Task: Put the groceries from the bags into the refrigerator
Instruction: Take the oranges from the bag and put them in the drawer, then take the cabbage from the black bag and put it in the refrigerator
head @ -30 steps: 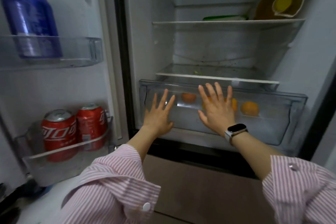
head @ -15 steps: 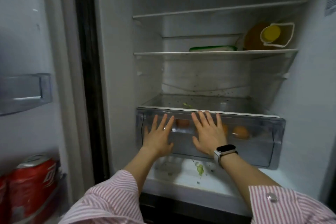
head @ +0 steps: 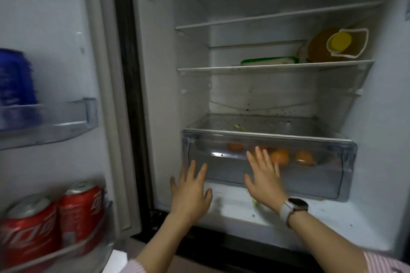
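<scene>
Refrigerator (head: 266, 99) stands open; its clear crisper drawer (head: 321, 175) sits pushed in at the bottom, holding oranges (head: 280, 156). Both hands are empty, fingers spread flat. The right hand (head: 264, 180) is in front of the drawer face; contact cannot be told. The left hand (head: 190, 190) hovers at the drawer's lower left corner. Red cans (head: 79, 213) stand in the door bin, left.

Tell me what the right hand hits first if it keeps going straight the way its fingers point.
Most likely the clear front of the crisper drawer: the right hand points up and inward at it, with oranges behind the wall. Depth is unclear; it may already be touching.
</scene>
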{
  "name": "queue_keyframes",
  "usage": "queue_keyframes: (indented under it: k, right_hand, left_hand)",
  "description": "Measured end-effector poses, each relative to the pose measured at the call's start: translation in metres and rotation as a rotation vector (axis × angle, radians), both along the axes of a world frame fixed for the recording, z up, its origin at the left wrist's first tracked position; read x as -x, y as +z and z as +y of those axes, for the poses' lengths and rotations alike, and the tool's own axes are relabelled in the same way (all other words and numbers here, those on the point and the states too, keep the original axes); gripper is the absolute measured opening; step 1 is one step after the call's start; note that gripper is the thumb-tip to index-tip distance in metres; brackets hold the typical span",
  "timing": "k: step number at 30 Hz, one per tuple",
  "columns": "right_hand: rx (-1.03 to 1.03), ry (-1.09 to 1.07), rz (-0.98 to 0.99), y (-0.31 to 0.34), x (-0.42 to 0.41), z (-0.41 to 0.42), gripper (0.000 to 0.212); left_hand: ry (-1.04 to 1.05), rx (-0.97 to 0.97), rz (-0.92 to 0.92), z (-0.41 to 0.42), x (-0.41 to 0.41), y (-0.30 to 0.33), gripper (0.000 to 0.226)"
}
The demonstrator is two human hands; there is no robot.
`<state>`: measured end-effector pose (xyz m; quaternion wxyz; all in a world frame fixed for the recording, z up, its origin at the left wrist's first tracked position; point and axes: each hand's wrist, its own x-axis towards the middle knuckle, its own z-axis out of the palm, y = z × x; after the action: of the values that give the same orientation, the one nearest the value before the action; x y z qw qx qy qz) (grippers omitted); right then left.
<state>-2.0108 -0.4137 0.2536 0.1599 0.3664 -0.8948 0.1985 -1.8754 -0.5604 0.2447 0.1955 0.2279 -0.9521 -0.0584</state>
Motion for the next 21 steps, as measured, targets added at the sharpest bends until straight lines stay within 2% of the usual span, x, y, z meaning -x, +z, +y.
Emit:
queue_keyframes:
  k: [4,7,9,12,15,17,21]
  right_hand:
    - [0.229,0.154,-0.164,-0.047,-0.085,0.0,0.052]
    - [0.303,0.26,-0.235,-0.091,-0.158,-0.001,0.045]
    - [0.252,0.296,-0.276,-0.121,-0.207,-0.003,0.046]
    - [0.108,0.361,-0.363,-0.161,-0.283,-0.009,0.043]
    - [0.035,0.494,-0.433,-0.19,-0.369,-0.022,0.05]
    - [-0.058,0.612,-0.461,-0.205,-0.433,-0.034,0.055]
    - [-0.158,0.857,-0.461,-0.23,-0.556,-0.067,0.05]
  left_hand:
    - [0.033,-0.133,0.083,0.023,-0.074,-0.041,0.062]
    - [0.076,-0.187,0.113,0.032,-0.148,-0.08,0.059]
    - [0.115,-0.179,0.099,0.03,-0.205,-0.11,0.057]
    - [0.257,-0.223,-0.035,0.026,-0.304,-0.153,0.055]
    - [0.444,-0.217,-0.024,0.02,-0.417,-0.183,0.055]
    - [0.562,-0.28,-0.005,0.021,-0.492,-0.198,0.054]
    - [0.811,-0.308,0.026,0.033,-0.636,-0.218,0.054]
